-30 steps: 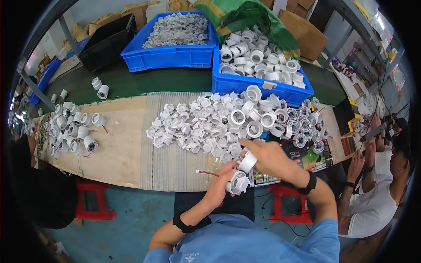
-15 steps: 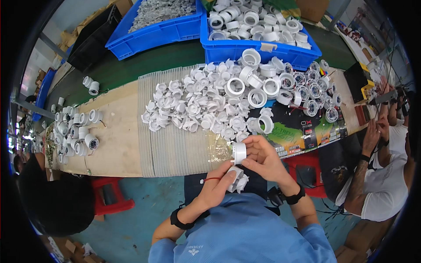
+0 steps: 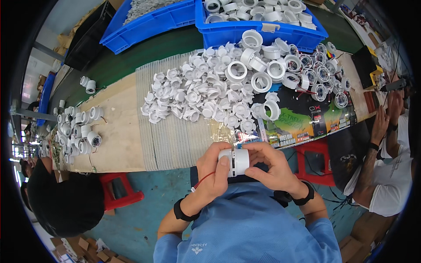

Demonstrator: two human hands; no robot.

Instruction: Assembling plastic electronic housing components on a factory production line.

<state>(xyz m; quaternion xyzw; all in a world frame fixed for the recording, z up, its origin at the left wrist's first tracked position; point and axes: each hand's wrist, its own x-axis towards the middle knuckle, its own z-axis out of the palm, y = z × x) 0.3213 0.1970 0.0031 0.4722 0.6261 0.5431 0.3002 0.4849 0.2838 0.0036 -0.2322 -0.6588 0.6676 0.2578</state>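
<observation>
In front of my body, just off the near edge of the table, two white round plastic parts meet end to end, a narrow dark gap showing between them. My left hand [image 3: 210, 171] is closed round the left part, a white plastic housing [image 3: 224, 154] with a thin red wire [image 3: 205, 179] trailing from it. The right part, a white plastic ring [image 3: 240, 161], is gripped between the thumb and fingers of my right hand [image 3: 272, 168]. The inside of both parts is hidden. Beyond my hands lies a heap of white finned fan wheels [image 3: 197, 87].
White rings [image 3: 237, 71] and round units with wiring inside [image 3: 322, 73] lie right of the heap. Finished-looking white units [image 3: 94, 139] cluster at left. Blue bins [image 3: 263, 37] stand behind. Red stools [image 3: 120, 195] flank me; a person's hand [image 3: 379, 125] is at right.
The ring and the housing have come together end to end. My left hand has turned up beside my right, and the finned wheel seen low in it no longer shows.
</observation>
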